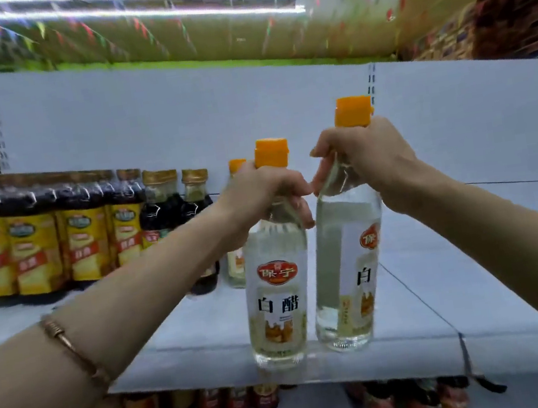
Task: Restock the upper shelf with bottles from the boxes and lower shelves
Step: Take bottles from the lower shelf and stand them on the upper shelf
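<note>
Two clear glass vinegar bottles with orange caps are sitting side by side at the front edge of the white metal upper shelf (413, 304). The left hand (259, 194) is gripping the neck of the left bottle (276, 303), fingers curled round it. The right hand (369, 162) is gripping the neck of the right bottle (344, 283). Behind them, a third orange-capped bottle (235, 267) is standing beside dark soy sauce bottles with yellow labels (58, 240). Red-labelled jars (236, 402) are lining the lower shelf.

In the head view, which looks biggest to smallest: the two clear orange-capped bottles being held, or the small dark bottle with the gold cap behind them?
1-2. Right-hand clear orange-capped bottle and left-hand clear orange-capped bottle: look alike.
3. Small dark gold-capped bottle: farther back, so unsure.
</note>
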### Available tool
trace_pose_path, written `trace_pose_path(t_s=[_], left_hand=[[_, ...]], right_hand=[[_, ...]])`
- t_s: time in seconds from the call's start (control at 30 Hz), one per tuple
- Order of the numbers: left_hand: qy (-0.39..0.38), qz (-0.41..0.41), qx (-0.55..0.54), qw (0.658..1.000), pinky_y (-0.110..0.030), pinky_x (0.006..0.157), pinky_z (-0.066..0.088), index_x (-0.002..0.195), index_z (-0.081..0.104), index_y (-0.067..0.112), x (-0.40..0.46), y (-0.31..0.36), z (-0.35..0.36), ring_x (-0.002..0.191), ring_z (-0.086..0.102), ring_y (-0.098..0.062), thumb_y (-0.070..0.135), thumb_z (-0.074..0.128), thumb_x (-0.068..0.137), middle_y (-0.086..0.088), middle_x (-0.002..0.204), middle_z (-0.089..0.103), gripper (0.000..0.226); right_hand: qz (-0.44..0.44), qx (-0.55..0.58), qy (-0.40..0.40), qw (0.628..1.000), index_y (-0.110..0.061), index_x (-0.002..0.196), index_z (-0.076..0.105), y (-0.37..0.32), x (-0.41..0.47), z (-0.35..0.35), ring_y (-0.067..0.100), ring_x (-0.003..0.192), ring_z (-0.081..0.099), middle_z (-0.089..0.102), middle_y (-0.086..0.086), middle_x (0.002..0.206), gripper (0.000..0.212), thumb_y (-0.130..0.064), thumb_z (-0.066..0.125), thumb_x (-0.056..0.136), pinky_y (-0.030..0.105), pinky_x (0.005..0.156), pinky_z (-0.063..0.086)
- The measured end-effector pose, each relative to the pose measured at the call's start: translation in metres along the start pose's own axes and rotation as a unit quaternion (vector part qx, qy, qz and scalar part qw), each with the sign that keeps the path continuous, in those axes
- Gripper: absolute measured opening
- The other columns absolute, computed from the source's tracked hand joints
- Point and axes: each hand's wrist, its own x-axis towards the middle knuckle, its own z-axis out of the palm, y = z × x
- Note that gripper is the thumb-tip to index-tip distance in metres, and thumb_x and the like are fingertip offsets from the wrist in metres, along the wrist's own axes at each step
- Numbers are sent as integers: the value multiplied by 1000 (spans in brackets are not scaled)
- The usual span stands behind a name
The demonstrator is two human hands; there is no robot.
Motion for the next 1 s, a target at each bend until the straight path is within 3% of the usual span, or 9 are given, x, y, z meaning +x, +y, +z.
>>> trace_pose_path(t_s=[0.13,0.4,0.57,0.67,0.77,0.87,0.93,1.0], left_hand=[[56,-15,16,998,-19,47,47,51,56,4,29,-5,-18,56,64,-27,0,56,80,-13,55,64,29],[116,-36,71,990,-41,72,59,58,55,5,76,-33,-33,67,66,-36,0,56,83,-10,53,63,26],[122,-60,83,987,-24,50,53,54,55,5,87,-58,-32,61,67,-31,1,56,84,-10,52,63,30],[123,-59,86,987,-24,48,51,56,54,3,92,-69,-33,60,67,-31,-1,57,84,-12,54,63,28],[117,-68,80,987,-22,48,50,58,54,3,96,-76,-39,61,68,-29,2,56,86,-10,54,63,28],[99,-79,66,990,-20,50,51,63,57,3,98,-80,-44,62,69,-24,5,54,88,-8,57,65,26],[96,-74,69,990,-21,55,53,70,61,2,100,-87,-49,65,70,-21,10,54,91,-9,65,69,23],[95,-61,79,991,-22,60,55,73,63,3,100,-95,-51,69,69,-20,13,54,91,-8,70,71,23]], right_hand=[[9,46,-27,999,-2,69,59,21,37,11,32,60,63,67,10,54,12,-6,62,80,32,56,52],[39,46,-49,997,-4,68,59,78,83,29,16,43,60,70,16,65,12,-8,64,78,22,44,45],[60,42,-53,996,-5,65,61,108,95,40,22,52,59,71,13,63,12,-13,65,73,28,51,46],[71,31,-52,996,-2,71,68,121,98,48,25,55,61,72,15,68,25,-25,64,63,36,58,48],[67,16,-50,996,-8,64,67,126,102,52,26,58,59,72,12,66,25,-32,60,59,42,63,51],[61,14,-48,997,-12,53,60,127,103,53,23,57,60,71,7,61,25,-26,62,73,42,63,50],[51,26,-53,997,-11,55,63,131,101,52,20,54,61,71,5,60,30,-23,61,83,35,59,49],[40,37,-48,997,-5,62,67,134,95,52,25,61,66,71,4,60,33,-27,60,86,40,66,56]])
